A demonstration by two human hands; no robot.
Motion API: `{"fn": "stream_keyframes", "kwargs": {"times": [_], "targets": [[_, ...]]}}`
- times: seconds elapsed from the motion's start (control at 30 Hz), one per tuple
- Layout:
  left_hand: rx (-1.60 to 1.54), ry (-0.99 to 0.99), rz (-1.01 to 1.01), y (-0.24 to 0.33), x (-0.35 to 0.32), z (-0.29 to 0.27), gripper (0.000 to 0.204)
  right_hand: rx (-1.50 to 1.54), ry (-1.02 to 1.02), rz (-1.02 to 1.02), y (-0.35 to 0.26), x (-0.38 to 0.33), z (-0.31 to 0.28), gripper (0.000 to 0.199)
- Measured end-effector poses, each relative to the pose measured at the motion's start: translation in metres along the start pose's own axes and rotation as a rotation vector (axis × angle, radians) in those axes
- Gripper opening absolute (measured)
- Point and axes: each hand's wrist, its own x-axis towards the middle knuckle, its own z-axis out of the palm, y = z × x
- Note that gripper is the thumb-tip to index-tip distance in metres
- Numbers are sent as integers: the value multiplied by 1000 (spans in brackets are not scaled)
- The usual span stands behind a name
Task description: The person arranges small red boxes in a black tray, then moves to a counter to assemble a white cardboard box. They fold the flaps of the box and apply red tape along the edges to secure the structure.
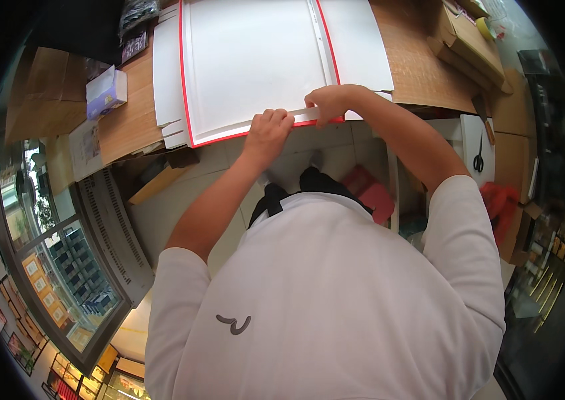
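Observation:
A large white board (256, 60) with a red border lies on the wooden table in front of me, with white strips along its right and near edges. My left hand (268, 138) is closed over the middle of the near edge, fingers curled on the white strip and the thumb hidden. Close by, to the right, my right hand (329, 101) grips the same edge near its right corner. Its index finger points left along the strip, and the other fingers bend down over the red border. White sheets (361, 47) stick out from under the board on both sides.
On the left of the table (134, 113) stands a purple and white tissue box (106, 93), with a cardboard box (49, 90) beyond it. Flat cardboard boxes (466, 47) are stacked at the right. Black-handled scissors (479, 160) lie on a white surface at the right.

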Motion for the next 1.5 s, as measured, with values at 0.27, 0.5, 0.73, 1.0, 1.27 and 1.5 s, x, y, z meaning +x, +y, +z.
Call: {"fn": "stream_keyframes", "kwargs": {"times": [0.27,0.5,0.73,1.0,1.27,1.5], "targets": [[-7,18,-6,3,1,0,19,138,79,-50,25,8,2,30],[-35,-26,3,0,2,0,16,-248,782,-302,28,-10,46,14],[-29,-37,-8,6,6,-1,17,-314,1002,-387,26,-44,94,18],[-73,-35,38,26,30,13,17,-386,986,-270,29,-28,99,8],[-179,-78,-29,29,42,18,8,-359,914,-283,30,-25,94,5],[-140,-37,-60,41,44,15,9,-313,987,-318,35,-33,94,18]]}}
